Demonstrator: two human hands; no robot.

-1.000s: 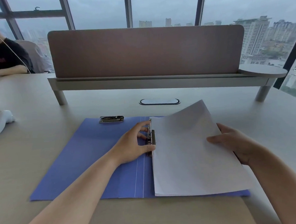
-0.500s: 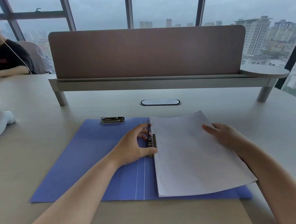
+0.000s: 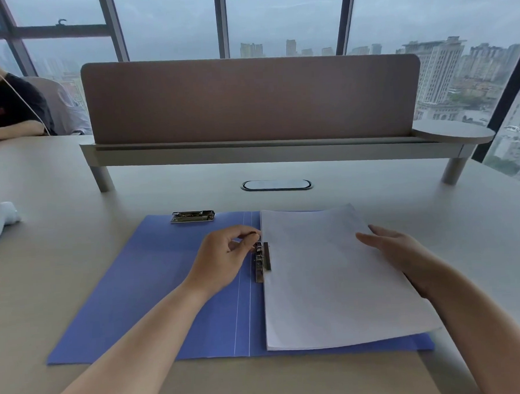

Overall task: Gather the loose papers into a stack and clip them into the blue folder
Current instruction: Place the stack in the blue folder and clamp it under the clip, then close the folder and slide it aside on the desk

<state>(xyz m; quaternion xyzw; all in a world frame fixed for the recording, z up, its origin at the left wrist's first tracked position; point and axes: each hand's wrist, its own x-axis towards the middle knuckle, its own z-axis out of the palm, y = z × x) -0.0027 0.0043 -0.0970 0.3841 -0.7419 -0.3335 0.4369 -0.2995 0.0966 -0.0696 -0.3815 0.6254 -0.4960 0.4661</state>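
Two hands, blank papers [image 3: 332,277] (no legible print), blue folder [image 3: 143,287]

A brown screen [image 3: 252,97] stands on a raised shelf [image 3: 280,149] across the bench [image 3: 57,213]. A person [image 3: 4,107] sits far left before windows [image 3: 282,18].

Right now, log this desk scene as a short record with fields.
folder: blue folder lies open and flat on the desk
papers: white paper stack on the folder's right half, left edge at the side clip
left hand: left hand with fingers curled at the side clip's upper end
right hand: right hand rests flat on the stack's right side
second clip: top clip on the left half's far edge, untouched
background: desk divider, another seated person at far left
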